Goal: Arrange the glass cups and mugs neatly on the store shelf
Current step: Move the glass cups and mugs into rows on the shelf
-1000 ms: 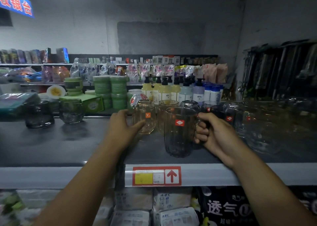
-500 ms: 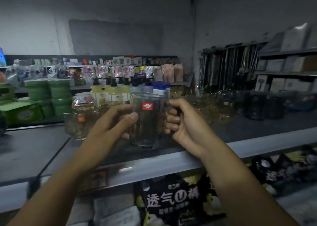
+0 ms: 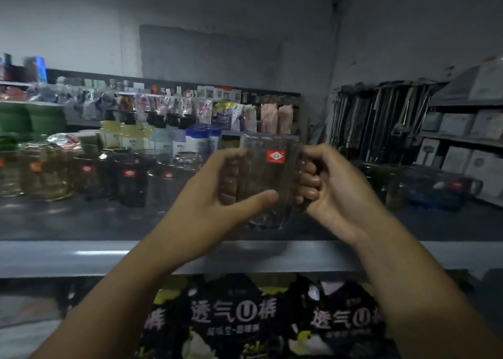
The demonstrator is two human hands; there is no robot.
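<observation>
1. Head view: a clear glass mug [image 3: 268, 179] with a red label [image 3: 276, 156] is held upright over the front of the grey shelf [image 3: 81, 222]; whether its base touches the shelf cannot be told.
2. The mug's body is gripped by the left hand [image 3: 215, 195], thumb laid across the near side, fingers seen through the glass.
3. The mug's handle is gripped by the right hand [image 3: 329, 187], fingers curled round it.
4. A row of other glass mugs [image 3: 130, 179] is stood on the shelf to the left, apart from the held mug.
5. Pump bottles [image 3: 130, 132] are ranged behind that row; black packages [image 3: 234, 318] are stacked below the shelf.
</observation>
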